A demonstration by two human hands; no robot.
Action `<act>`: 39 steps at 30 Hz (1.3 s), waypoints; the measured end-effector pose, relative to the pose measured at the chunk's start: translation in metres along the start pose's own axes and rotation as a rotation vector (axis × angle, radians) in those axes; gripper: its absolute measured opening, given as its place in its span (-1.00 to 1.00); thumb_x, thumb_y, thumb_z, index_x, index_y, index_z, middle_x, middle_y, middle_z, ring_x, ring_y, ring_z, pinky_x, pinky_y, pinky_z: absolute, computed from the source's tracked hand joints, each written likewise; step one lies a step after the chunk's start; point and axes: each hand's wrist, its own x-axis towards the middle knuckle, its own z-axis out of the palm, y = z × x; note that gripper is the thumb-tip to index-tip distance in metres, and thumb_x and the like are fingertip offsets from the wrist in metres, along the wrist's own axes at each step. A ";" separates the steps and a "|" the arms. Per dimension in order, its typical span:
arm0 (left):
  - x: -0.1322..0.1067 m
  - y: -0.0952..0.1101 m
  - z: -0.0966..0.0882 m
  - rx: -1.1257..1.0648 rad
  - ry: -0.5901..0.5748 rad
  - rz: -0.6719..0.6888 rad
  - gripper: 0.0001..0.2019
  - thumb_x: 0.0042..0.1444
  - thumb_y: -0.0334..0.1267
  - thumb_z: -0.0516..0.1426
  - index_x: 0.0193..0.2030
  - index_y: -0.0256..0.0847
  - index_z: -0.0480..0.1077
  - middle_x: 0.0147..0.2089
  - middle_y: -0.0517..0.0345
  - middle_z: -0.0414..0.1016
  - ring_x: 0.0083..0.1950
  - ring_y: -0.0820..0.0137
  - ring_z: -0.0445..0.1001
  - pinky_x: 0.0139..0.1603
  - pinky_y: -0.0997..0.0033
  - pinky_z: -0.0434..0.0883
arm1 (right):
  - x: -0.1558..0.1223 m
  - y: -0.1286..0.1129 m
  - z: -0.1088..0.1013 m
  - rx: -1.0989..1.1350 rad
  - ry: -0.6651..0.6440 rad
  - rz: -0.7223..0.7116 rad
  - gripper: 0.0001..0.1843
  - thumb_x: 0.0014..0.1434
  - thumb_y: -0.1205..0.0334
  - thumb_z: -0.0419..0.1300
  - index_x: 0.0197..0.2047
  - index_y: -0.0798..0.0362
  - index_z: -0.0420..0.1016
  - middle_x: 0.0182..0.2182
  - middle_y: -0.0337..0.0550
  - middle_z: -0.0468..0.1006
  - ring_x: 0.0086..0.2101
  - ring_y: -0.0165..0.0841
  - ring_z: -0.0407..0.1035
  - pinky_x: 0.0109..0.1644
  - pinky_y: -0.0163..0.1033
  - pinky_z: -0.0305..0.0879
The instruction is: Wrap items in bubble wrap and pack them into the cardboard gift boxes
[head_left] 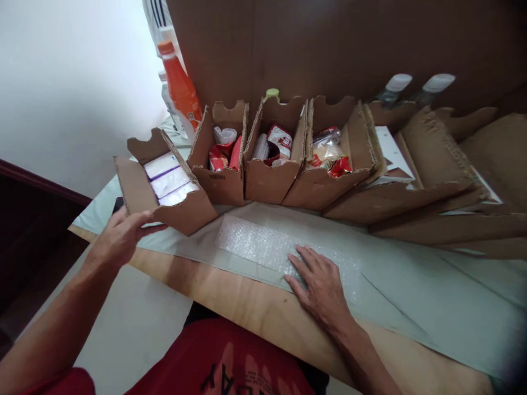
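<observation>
My right hand (pixel 319 285) lies flat with fingers spread on a sheet of bubble wrap (pixel 263 244) spread on the table. My left hand (pixel 119 236) reaches to the front corner of a cardboard box (pixel 181 211) at the left end of the row; its fingers curl against the box wall. That box holds three white packets with purple bands (pixel 168 178).
A row of open cardboard boxes runs to the right: one with red snack packs (pixel 222 156), one with a red-and-white packet (pixel 280 142), one with bagged food (pixel 329 153), then flatter boxes (pixel 411 181). An orange drink bottle (pixel 181 88) stands behind. A pale green cloth (pixel 411 285) covers the wooden table (pixel 247 307).
</observation>
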 end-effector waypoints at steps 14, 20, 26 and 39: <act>-0.019 -0.017 -0.021 0.569 0.218 0.719 -0.21 0.03 -0.05 0.37 0.41 0.33 0.25 0.53 0.17 0.18 0.59 -0.25 0.02 0.55 -0.39 0.07 | -0.036 0.045 -0.041 -0.007 0.025 0.035 -0.66 0.37 0.12 0.11 0.11 -0.08 0.60 0.19 -0.02 0.59 0.18 -0.07 0.44 0.18 0.06 0.29; 0.015 0.007 0.002 0.910 -0.082 1.076 -0.92 0.23 -0.21 0.24 -0.19 -0.08 0.58 -0.05 -0.01 0.63 0.27 -0.11 0.52 0.48 -0.36 0.13 | 0.004 0.009 -0.044 0.246 0.023 0.089 -0.67 0.40 0.12 0.11 0.11 -0.08 0.59 0.17 -0.02 0.60 0.14 -0.12 0.50 0.19 0.05 0.39; 0.022 0.011 0.028 0.903 -0.034 1.150 -0.80 0.22 -0.26 0.20 -0.44 -0.09 0.52 -0.34 0.12 0.56 -0.28 0.21 0.53 0.31 -0.15 0.35 | 0.095 -0.009 -0.018 0.667 -0.131 0.112 -0.56 0.41 0.19 0.04 0.28 -0.04 0.48 0.24 -0.01 0.55 0.23 -0.16 0.44 0.33 0.09 0.38; 0.006 0.019 0.105 0.868 0.134 1.196 -0.81 0.22 -0.36 0.19 -0.42 -0.10 0.47 -0.30 0.07 0.58 -0.25 0.19 0.46 -0.01 -0.02 0.34 | 0.163 -0.016 0.006 0.860 -0.247 0.057 -0.51 0.35 0.27 0.05 0.30 0.00 0.46 0.23 -0.02 0.56 0.17 -0.19 0.48 0.28 0.06 0.40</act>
